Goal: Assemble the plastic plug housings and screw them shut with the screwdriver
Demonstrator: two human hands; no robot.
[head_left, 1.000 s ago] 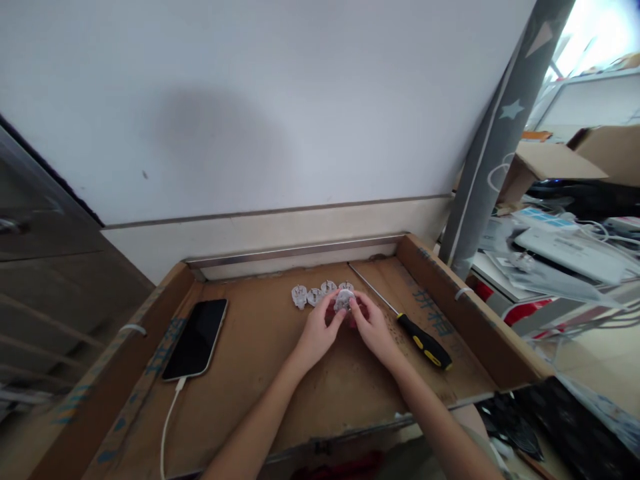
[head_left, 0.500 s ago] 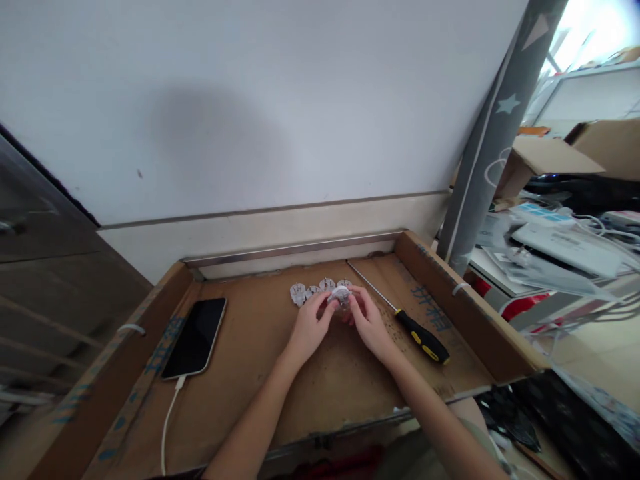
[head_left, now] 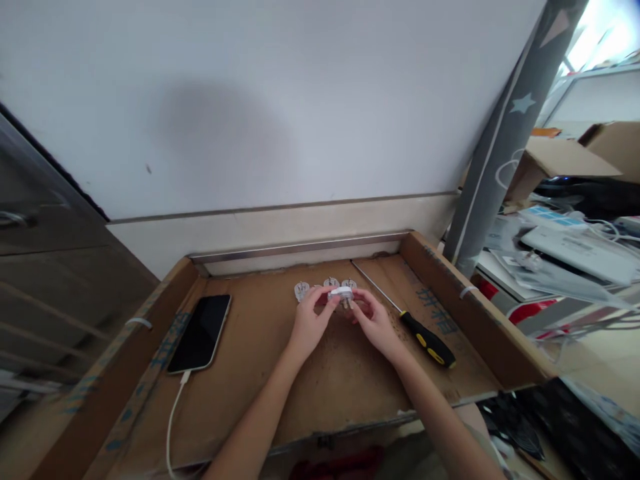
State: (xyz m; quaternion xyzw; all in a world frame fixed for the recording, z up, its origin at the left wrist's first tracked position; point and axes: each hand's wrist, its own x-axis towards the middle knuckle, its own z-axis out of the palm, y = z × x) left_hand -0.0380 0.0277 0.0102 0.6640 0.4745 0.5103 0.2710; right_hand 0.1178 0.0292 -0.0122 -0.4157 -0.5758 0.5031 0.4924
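A broad white wall closes off the far side, with a grey round pole decorated with pale shapes slanting up at the right. Below the wall is a table lined with brown cardboard; its raised side edges probably serve to stop small parts rolling off.

A long screwdriver with a black and yellow handle lies at the right, grip towards the person, which seems handy for the right hand. At the left, well apart from the work, a dark-screened phone with a pale edge lies flat; a thin white cable runs from its near end towards the person.

Near the middle, the left hand and right hand hold one small round, whitish plug piece between them, the fingers of both closed on opposite sides, likely to steady it. What look like metal prongs point downward. Just beyond, similar clear plug pieces lie in a loose row, prongs up, perhaps for easy reach; the left fingers partly hide the row, so I cannot count them.
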